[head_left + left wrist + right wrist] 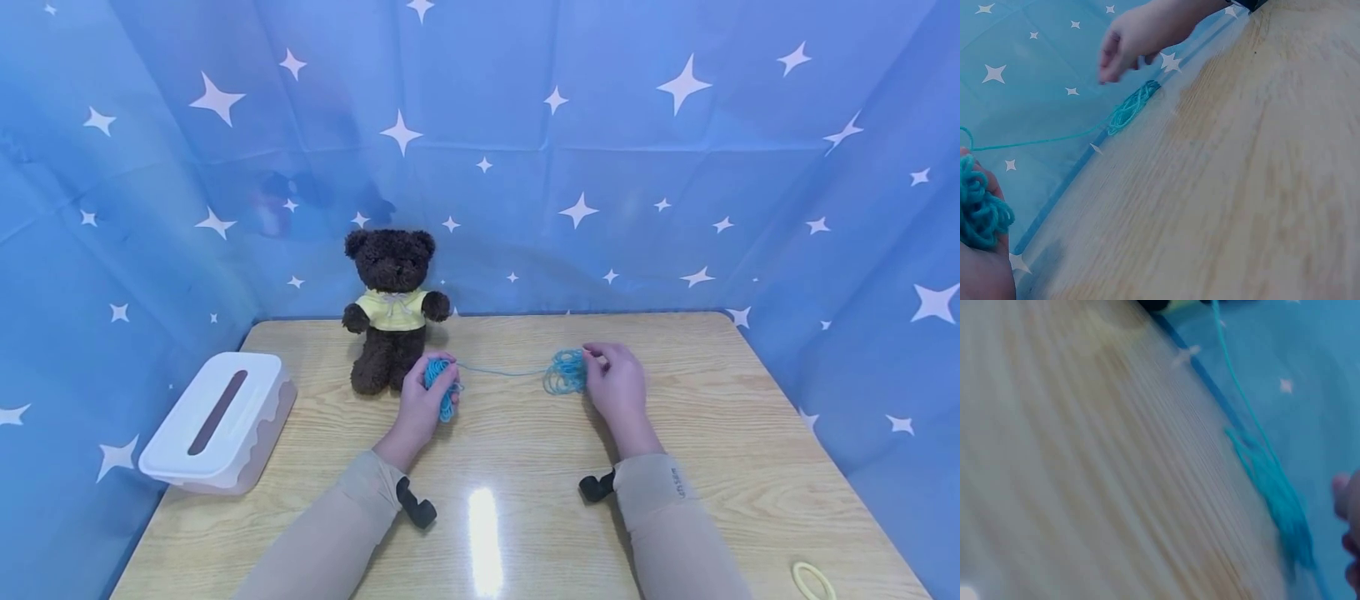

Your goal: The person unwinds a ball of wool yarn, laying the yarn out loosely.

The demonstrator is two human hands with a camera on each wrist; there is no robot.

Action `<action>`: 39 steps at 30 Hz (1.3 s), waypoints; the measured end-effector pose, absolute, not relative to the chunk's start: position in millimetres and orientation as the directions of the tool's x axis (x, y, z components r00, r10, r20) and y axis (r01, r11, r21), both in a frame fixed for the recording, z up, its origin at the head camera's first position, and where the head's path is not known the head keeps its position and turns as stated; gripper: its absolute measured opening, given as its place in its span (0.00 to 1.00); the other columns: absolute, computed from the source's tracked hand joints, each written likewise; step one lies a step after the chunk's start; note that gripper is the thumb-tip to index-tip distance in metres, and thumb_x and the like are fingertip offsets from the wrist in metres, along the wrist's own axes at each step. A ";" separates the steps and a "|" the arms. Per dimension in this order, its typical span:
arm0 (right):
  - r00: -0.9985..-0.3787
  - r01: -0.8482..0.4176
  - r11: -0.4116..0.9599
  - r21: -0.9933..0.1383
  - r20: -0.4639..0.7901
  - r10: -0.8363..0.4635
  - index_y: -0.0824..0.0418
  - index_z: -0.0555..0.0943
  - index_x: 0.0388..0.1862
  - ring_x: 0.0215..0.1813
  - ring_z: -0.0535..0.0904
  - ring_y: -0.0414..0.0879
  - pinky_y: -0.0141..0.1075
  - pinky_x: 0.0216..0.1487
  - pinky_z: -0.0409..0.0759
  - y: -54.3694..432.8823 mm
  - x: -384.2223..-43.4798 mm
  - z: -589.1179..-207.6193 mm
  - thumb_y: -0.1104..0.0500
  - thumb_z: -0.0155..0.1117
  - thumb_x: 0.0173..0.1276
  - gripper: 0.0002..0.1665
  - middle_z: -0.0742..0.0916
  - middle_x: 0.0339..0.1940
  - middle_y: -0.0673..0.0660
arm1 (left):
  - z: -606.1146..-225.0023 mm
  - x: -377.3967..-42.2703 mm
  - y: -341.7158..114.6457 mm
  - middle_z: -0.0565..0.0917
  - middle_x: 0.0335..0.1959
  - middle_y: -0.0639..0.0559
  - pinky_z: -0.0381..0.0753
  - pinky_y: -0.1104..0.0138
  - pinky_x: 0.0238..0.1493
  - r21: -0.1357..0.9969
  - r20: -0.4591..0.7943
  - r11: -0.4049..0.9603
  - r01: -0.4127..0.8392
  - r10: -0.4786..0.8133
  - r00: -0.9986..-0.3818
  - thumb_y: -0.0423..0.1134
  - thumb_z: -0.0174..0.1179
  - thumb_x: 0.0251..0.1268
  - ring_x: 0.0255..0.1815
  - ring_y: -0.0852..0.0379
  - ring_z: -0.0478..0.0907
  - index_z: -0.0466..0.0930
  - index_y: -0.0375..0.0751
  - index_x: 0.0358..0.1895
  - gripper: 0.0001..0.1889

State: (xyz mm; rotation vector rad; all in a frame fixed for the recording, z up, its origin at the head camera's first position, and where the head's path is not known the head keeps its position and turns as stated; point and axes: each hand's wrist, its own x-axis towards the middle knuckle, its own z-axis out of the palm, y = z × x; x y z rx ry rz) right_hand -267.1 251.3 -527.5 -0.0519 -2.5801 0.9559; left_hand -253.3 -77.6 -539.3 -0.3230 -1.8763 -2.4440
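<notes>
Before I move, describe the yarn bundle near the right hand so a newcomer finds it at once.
In the head view, start at the wooden table and go right from the dark teddy bear. The turquoise yarn bundle lies there, just left of the right hand. A strand joins it to another bundle, but the left hand grips that one.

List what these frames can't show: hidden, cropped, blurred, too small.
Left yarn bundle: partly hidden by the left grip in head view; cut off by the left edge in left wrist view.
Right grip: mostly cut off by the right edge, right wrist view.
Box contents: hidden by lid and walls, head view.
Yellow ring: cut off by the bottom edge, head view.
Sleeve print: too small to read reliably, head view.
</notes>
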 end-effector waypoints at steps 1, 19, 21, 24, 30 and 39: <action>-0.918 -0.145 0.749 -0.646 0.371 0.141 0.60 0.89 0.62 0.53 0.87 0.61 0.57 0.55 0.85 243.5 -266.2 -525.7 0.53 0.64 0.86 0.16 0.89 0.60 0.65 | -539.7 -253.4 -77.8 0.84 0.35 0.54 0.85 0.70 0.28 0.950 0.192 -0.266 0.161 0.095 -0.977 0.38 0.61 0.85 0.25 0.60 0.81 0.76 0.28 0.59 0.14; -0.911 -0.409 0.598 -0.690 0.352 -0.217 0.59 0.88 0.67 0.35 0.84 0.37 0.30 0.36 0.83 129.8 -240.9 -528.1 0.54 0.69 0.83 0.19 0.96 0.49 0.53 | -543.5 -255.5 -77.7 0.85 0.39 0.43 0.87 0.70 0.31 0.963 0.209 -0.207 0.175 0.159 -0.965 0.36 0.62 0.84 0.28 0.55 0.83 0.78 0.28 0.60 0.14; -0.903 -0.419 0.612 -0.671 0.378 -0.205 0.58 0.91 0.62 0.35 0.84 0.39 0.31 0.36 0.84 128.9 -240.4 -528.3 0.56 0.70 0.82 0.15 0.95 0.45 0.53 | -543.4 -255.3 -77.9 0.85 0.37 0.48 0.86 0.70 0.30 0.964 0.208 -0.200 0.174 0.161 -0.965 0.37 0.62 0.84 0.28 0.56 0.83 0.77 0.26 0.60 0.15; -0.901 -0.416 0.627 -0.658 0.391 -0.187 0.57 0.93 0.56 0.38 0.86 0.42 0.33 0.39 0.86 130.0 -239.7 -527.9 0.57 0.70 0.82 0.11 0.95 0.43 0.54 | -543.2 -254.9 -77.9 0.85 0.37 0.49 0.86 0.70 0.30 0.965 0.201 -0.199 0.168 0.161 -0.966 0.37 0.62 0.84 0.27 0.58 0.83 0.76 0.25 0.61 0.17; -0.930 -0.340 0.650 -0.680 0.348 -0.122 0.54 0.93 0.54 0.42 0.86 0.43 0.34 0.40 0.85 140.4 -241.9 -525.0 0.55 0.68 0.83 0.10 0.94 0.45 0.53 | -542.4 -253.5 -78.7 0.85 0.40 0.42 0.86 0.70 0.30 0.968 0.184 -0.202 0.152 0.153 -0.971 0.40 0.63 0.84 0.28 0.57 0.83 0.78 0.32 0.59 0.14; -0.917 -0.282 0.641 -0.714 0.398 0.040 0.58 0.91 0.54 0.39 0.83 0.46 0.29 0.35 0.79 179.9 -255.3 -522.4 0.56 0.69 0.83 0.10 0.92 0.39 0.56 | -542.3 -254.3 -79.4 0.84 0.39 0.45 0.86 0.69 0.30 0.967 0.196 -0.193 0.168 0.137 -0.971 0.39 0.62 0.85 0.27 0.59 0.83 0.78 0.29 0.59 0.15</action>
